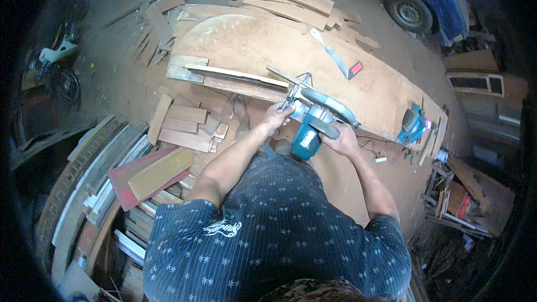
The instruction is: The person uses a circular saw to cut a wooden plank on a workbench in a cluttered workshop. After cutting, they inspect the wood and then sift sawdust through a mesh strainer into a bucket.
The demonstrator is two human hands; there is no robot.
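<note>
Wood lies around on the brown floor (358, 187), and a blue car (447, 0) stands at the top right. From the head view, a saw (307, 138) is by the near edge of the big bench (224, 39), in front of the person's belly. The right hand (342, 140) is wrapped around its dark handle. The left hand (275, 116) has its fingers closed on metal at the saw's front. Near it, thin strips (238, 75) lie along the bench edge. A flat blade (334, 59) with a red-and-black end lies farther back.

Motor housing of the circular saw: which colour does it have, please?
The motor housing is teal, a blue-green; the head view shows it best.
</note>
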